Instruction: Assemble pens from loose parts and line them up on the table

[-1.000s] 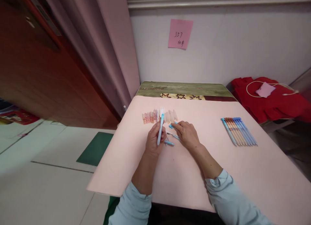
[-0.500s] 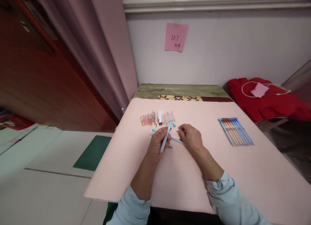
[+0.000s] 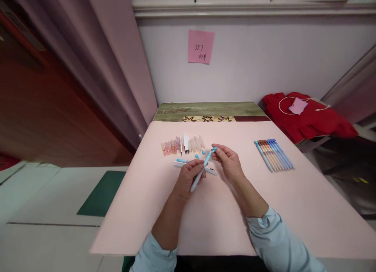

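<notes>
My left hand [image 3: 189, 178] is closed around a light blue pen [image 3: 195, 182], held at a slant with its top end up and to the right. Pinched in the fingers of my right hand [image 3: 227, 160] is a small blue pen cap [image 3: 214, 149], right at the pen's upper end; whether it is seated there I cannot tell. Under and behind my left hand lie more blue pen parts [image 3: 182, 161] and a white refill, partly hidden. Two small blue caps [image 3: 203, 151] rest on the table just beyond.
Several clear and pinkish barrels [image 3: 170, 147] and white refills [image 3: 186, 142] lie in a row toward the back. At the right is a row of finished-looking pens [image 3: 274, 156] in blue and brown. A red cloth [image 3: 311, 123] with a white cable sits beyond the table [image 3: 223, 225].
My right hand has come up from the table to the pen's top end with a blue cap in its fingers. My left hand still holds the pen. The view has shifted slightly right.
</notes>
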A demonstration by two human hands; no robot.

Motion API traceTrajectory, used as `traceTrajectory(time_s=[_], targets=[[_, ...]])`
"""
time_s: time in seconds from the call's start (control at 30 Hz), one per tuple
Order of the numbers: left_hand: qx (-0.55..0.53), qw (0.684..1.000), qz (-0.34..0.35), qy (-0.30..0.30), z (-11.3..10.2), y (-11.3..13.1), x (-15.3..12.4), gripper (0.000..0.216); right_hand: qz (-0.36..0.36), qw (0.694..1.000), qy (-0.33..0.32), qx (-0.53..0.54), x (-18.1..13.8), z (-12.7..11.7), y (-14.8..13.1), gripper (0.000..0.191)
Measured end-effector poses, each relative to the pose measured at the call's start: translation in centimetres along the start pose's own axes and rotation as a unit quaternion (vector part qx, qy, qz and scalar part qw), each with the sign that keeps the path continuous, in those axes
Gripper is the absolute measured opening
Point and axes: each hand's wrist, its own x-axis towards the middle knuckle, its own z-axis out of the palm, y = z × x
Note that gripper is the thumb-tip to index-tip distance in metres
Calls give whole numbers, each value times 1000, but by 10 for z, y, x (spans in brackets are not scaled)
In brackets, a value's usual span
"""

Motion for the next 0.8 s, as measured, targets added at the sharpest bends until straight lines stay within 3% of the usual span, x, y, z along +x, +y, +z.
traceTrajectory(time_s=[0.27, 0.8], targets=[[12, 1000, -5, -5, -1, -2, 0, 27, -4, 1000, 8, -1, 2, -2, 2, 35], [21, 999, -9, -32, 1, 2, -5, 26, 7, 998, -66, -17, -3, 0, -6, 30]])
